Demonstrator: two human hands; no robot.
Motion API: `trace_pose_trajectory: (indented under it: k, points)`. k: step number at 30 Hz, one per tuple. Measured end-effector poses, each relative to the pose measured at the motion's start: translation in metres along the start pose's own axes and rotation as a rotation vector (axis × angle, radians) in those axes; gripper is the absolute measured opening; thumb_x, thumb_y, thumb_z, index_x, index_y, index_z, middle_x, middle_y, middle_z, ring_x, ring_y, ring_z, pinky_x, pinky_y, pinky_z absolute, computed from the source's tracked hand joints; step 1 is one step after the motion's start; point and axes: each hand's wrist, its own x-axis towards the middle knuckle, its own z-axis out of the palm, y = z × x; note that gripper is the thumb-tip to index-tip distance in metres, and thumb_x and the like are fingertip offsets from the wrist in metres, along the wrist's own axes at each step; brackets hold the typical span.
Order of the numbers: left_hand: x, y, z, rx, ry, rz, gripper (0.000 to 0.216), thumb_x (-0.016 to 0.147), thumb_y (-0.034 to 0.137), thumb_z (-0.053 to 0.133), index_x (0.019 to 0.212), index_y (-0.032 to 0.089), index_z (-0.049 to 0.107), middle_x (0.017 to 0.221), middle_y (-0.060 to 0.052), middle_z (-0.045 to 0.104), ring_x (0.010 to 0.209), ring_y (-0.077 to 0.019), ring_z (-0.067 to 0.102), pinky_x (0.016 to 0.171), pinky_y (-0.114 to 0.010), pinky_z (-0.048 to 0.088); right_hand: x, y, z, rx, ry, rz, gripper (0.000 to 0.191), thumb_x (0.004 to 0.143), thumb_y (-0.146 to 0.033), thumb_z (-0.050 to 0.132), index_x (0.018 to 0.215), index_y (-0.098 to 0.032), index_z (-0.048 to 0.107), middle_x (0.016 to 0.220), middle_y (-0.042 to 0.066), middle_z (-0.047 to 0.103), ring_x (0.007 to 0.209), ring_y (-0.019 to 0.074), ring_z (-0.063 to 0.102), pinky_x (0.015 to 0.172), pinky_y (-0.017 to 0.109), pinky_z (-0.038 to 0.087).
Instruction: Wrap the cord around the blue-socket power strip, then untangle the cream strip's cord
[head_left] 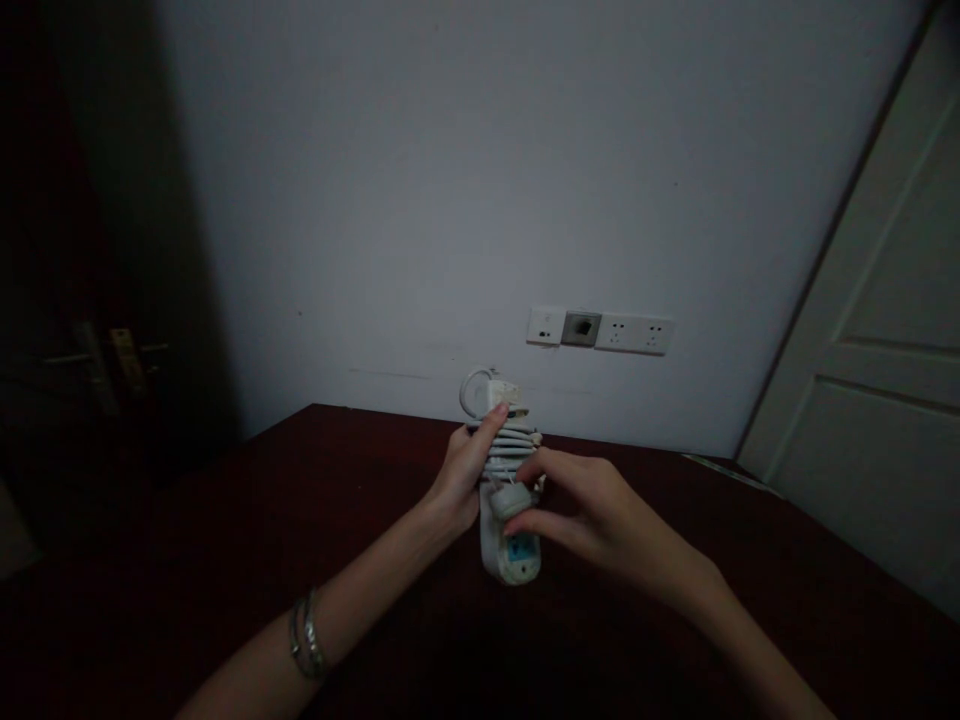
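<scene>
A white power strip (493,540) is held upright over the dark red table, its lower end showing a blue socket face. Its pale cord (512,442) is wound several times around the middle, and a loop of it sticks out at the top left. My left hand (461,470) is wrapped around the strip and cord from the left, thumb laid across the windings. Between the thumb and fingers of my right hand (574,500) is the plug (511,499) at the cord's end, in front of the strip just below the windings.
The dark red table (360,470) reaches back to a pale wall. Wall sockets (634,334) and a grey wall plate (581,328) sit low on the wall. A white door (885,400) stands at the right; a door handle (67,358) shows in the dark at left.
</scene>
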Motion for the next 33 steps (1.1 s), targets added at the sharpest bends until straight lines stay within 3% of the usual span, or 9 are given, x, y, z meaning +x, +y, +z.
trace_pose_trajectory:
  k: [3,7,12,16,21,25,28,33]
  points:
    - [-0.002,0.002,0.003,-0.004,0.044,0.006,0.03,0.07,0.038,0.07,0.068,0.009,0.064,0.058,-0.005,0.063,0.049,-0.0108,0.056,0.049,-0.021,0.043,0.003,-0.001,0.012,-0.055,0.014,-0.061,0.02,0.082,-0.037,0.06,0.086,-0.019,0.052,0.081,0.003,0.059,0.073,0.0149,0.054,0.062,0.026,0.042]
    - [-0.004,0.009,0.004,-0.044,0.03,0.003,0.033,0.071,0.043,0.067,0.073,0.011,0.064,0.06,-0.003,0.062,0.05,-0.0108,0.056,0.051,-0.022,0.042,0.003,0.004,0.027,0.033,0.169,-0.056,0.018,0.085,-0.032,0.056,0.096,-0.02,0.048,0.088,0.004,0.057,0.078,0.0155,0.052,0.067,0.027,0.043]
    - [-0.004,0.024,-0.002,-0.191,-0.19,-0.105,0.039,0.086,0.04,0.043,0.094,0.007,0.064,0.078,-0.011,0.067,0.071,-0.0178,0.063,0.07,-0.029,0.048,0.003,0.01,0.031,0.285,0.42,0.043,0.014,0.086,-0.032,0.054,0.092,-0.022,0.046,0.08,0.0,0.054,0.07,0.0126,0.052,0.059,0.022,0.043]
    - [-0.003,0.033,-0.008,-0.165,-0.342,-0.157,0.032,0.086,0.029,0.047,0.1,0.005,0.063,0.089,-0.015,0.067,0.08,-0.0211,0.064,0.079,-0.034,0.048,0.006,0.011,0.021,0.524,0.525,0.095,0.021,0.085,-0.041,0.054,0.087,-0.022,0.045,0.072,-0.002,0.055,0.064,0.0112,0.053,0.055,0.021,0.043]
    - [0.0,0.033,-0.011,-0.153,-0.322,-0.189,0.03,0.085,0.033,0.055,0.093,0.005,0.064,0.083,-0.013,0.068,0.072,-0.0198,0.064,0.073,-0.033,0.05,0.007,0.012,0.016,0.676,0.446,0.166,0.029,0.082,-0.049,0.055,0.087,-0.021,0.047,0.072,-0.001,0.057,0.065,0.0124,0.055,0.059,0.023,0.044]
    - [0.004,0.029,-0.014,-0.135,-0.313,-0.274,0.034,0.079,0.041,0.061,0.085,0.008,0.065,0.072,-0.009,0.067,0.061,-0.0158,0.061,0.063,-0.029,0.049,0.007,0.01,0.019,0.645,0.372,0.182,0.025,0.085,-0.046,0.052,0.089,-0.021,0.048,0.074,-0.001,0.054,0.066,0.0112,0.052,0.059,0.022,0.043]
    - [0.007,0.026,-0.016,-0.063,-0.279,-0.186,0.038,0.073,0.045,0.066,0.085,0.009,0.066,0.07,-0.008,0.066,0.059,-0.0139,0.059,0.06,-0.026,0.047,0.005,0.01,0.017,0.485,0.328,0.171,0.019,0.087,-0.04,0.05,0.09,-0.021,0.048,0.08,0.0,0.052,0.073,0.0123,0.05,0.066,0.024,0.043]
    - [0.007,0.03,-0.016,0.133,-0.198,0.0,0.039,0.068,0.045,0.07,0.078,0.008,0.066,0.069,-0.007,0.064,0.06,-0.0118,0.056,0.057,-0.023,0.044,0.0,0.01,0.007,0.271,0.079,0.107,0.013,0.09,-0.032,0.047,0.098,-0.022,0.048,0.091,0.002,0.055,0.084,0.0143,0.052,0.076,0.028,0.042]
